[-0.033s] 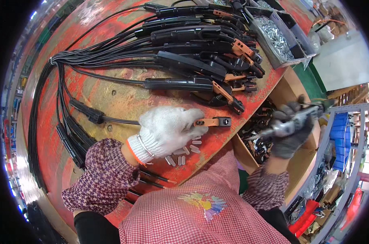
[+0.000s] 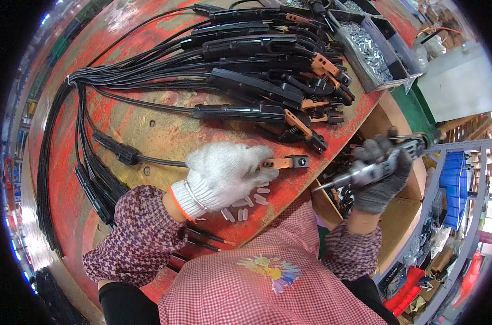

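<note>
Since the earlier frame, the silver-and-black power driver with a long slim bit (image 2: pixel 373 172) has swung leftward, its tip now nearer the counter's edge, while my left hand in the white knit glove (image 2: pixel 216 168) is almost where it was. My right hand in the dark grey glove (image 2: pixel 386 195) has its fingers wrapped around the driver. My left fingers are closed on the clamp with a copper-orange arm and black tip (image 2: pixel 281 162), which lies low over the worn red-and-yellow counter (image 2: pixel 164 127). I judge it stiff and moderately light, with its black cable (image 2: pixel 167 161) dragging a little; the smooth arm may slip under knit, so I'd grip the body (mostly hidden under my palm). The loose pale little cylinders (image 2: pixel 228 215) beside my wrist could roll. Black clamps in a heap (image 2: pixel 251 86) crowd the far side; open room lies rightward, past the edge, above the cardboard box (image 2: pixel 416 184).
</note>
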The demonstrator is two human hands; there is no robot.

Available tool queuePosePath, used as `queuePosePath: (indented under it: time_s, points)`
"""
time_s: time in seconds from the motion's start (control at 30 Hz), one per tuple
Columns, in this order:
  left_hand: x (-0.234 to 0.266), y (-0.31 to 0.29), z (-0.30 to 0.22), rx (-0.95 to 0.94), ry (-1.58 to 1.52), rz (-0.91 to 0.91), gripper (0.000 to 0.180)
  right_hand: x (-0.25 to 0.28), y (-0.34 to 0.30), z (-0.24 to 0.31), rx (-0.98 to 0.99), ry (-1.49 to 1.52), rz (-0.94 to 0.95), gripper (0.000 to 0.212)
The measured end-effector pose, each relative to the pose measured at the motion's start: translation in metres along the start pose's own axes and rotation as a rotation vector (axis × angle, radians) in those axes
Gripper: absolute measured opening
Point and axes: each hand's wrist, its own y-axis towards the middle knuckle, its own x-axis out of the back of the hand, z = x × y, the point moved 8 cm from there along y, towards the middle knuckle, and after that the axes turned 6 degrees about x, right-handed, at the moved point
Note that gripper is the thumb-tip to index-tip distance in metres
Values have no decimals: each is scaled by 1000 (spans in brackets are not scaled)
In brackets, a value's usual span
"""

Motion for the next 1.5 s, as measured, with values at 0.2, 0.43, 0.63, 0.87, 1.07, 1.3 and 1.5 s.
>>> queuePosePath:
  time_s: [0.2,0.43,0.63,0.87,1.07,1.3,1.5]
  points:
    - [-2,-1,1,-8,72,44,39,-71,-4,-33,163,-148,241,43]
    - [-6,0,9,41,-68,96,37,-82,-7,-58,71,-253,238,48]
    - [-11,4,11,66,-38,189,37,-74,-5,-58,89,-290,155,50]
    - [-10,6,9,65,-28,186,36,-83,-3,-57,103,-264,292,50]
    - [-10,2,8,25,-4,129,35,-81,-7,-59,67,-328,151,46]
    - [-8,4,8,47,-103,119,36,-76,-2,-59,113,-339,178,43]
    - [1,5,2,-23,-59,-16,26,-96,-15,-70,123,-550,346,32]
